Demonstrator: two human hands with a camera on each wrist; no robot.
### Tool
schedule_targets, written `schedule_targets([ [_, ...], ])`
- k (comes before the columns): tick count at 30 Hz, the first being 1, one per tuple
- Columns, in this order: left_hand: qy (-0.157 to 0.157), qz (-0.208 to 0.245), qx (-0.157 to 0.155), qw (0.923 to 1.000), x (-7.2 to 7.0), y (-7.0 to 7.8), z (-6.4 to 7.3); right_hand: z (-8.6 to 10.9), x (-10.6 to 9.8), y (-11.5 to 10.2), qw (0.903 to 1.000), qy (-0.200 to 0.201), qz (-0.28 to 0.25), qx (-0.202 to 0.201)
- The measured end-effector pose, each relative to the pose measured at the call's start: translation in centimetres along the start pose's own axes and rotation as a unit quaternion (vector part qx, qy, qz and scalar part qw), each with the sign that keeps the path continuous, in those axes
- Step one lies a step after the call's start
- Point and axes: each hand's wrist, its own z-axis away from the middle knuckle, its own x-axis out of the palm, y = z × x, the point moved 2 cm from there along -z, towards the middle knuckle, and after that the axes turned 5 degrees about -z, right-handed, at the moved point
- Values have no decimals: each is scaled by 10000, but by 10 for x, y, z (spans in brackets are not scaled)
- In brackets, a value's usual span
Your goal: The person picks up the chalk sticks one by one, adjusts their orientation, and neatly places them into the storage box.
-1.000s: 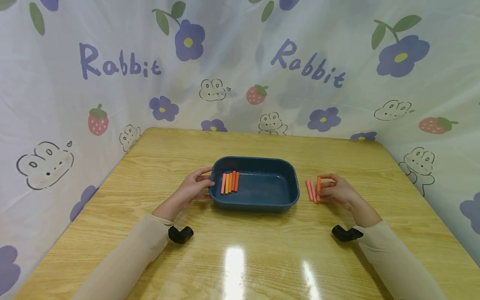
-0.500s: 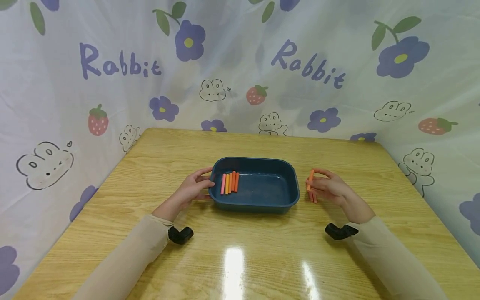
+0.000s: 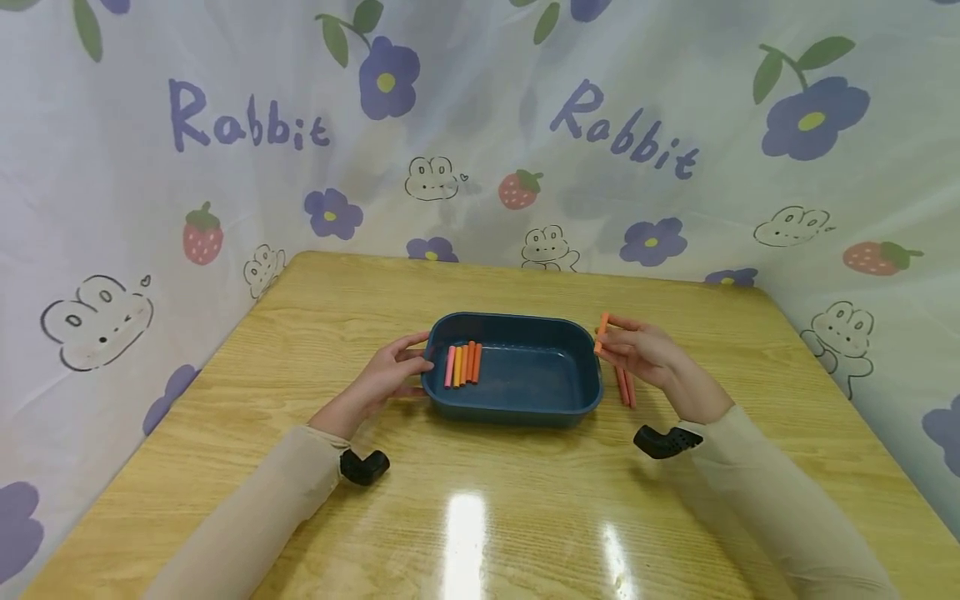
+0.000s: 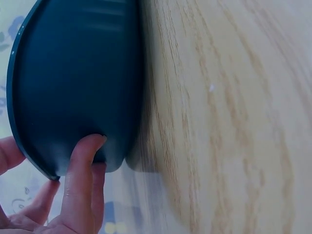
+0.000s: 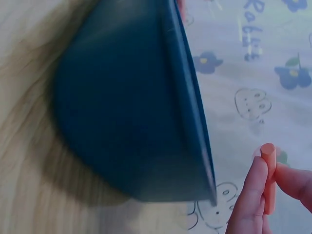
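My right hand (image 3: 647, 357) pinches an orange chalk stick (image 5: 269, 180) between thumb and fingers, held up at the right rim of a dark blue plastic box (image 3: 517, 414). At the box's left end, my left hand (image 3: 381, 373) grips the wall, with a digit over the rim and a fingertip pressed on the outside in the left wrist view. Inside the box, on its left side, several chalk sticks (image 3: 462, 367) in pink, yellow and orange lie side by side. Below my right hand, two reddish-pink chalk sticks (image 3: 626, 388) lie on the table, their far ends hidden by the hand.
The wooden table (image 3: 360, 533) runs back to a white curtain (image 3: 480, 108) printed with flowers, rabbits and strawberries. A black wrist-worn piece (image 3: 663, 442) sits on the right sleeve, and another black piece (image 3: 365, 468) on the left.
My right hand has lifted the orange chalk stick off the table and carried it left and up, past the two pink sticks to the box's rim. My left hand has stayed on the box.
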Motion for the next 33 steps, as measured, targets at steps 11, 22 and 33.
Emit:
schedule_targets([
  [11, -5, 33, -41, 10000, 2, -1, -1, -17, 27, -7, 9995, 2, 8, 322],
  [22, 5, -16, -41, 10000, 2, 0, 0, -42, 54, -13, 9970, -2, -286, 715],
  [33, 17, 43, -25, 10000, 0, 1, 1, -68, 83, -7, 9931, -32, -111, 1163],
])
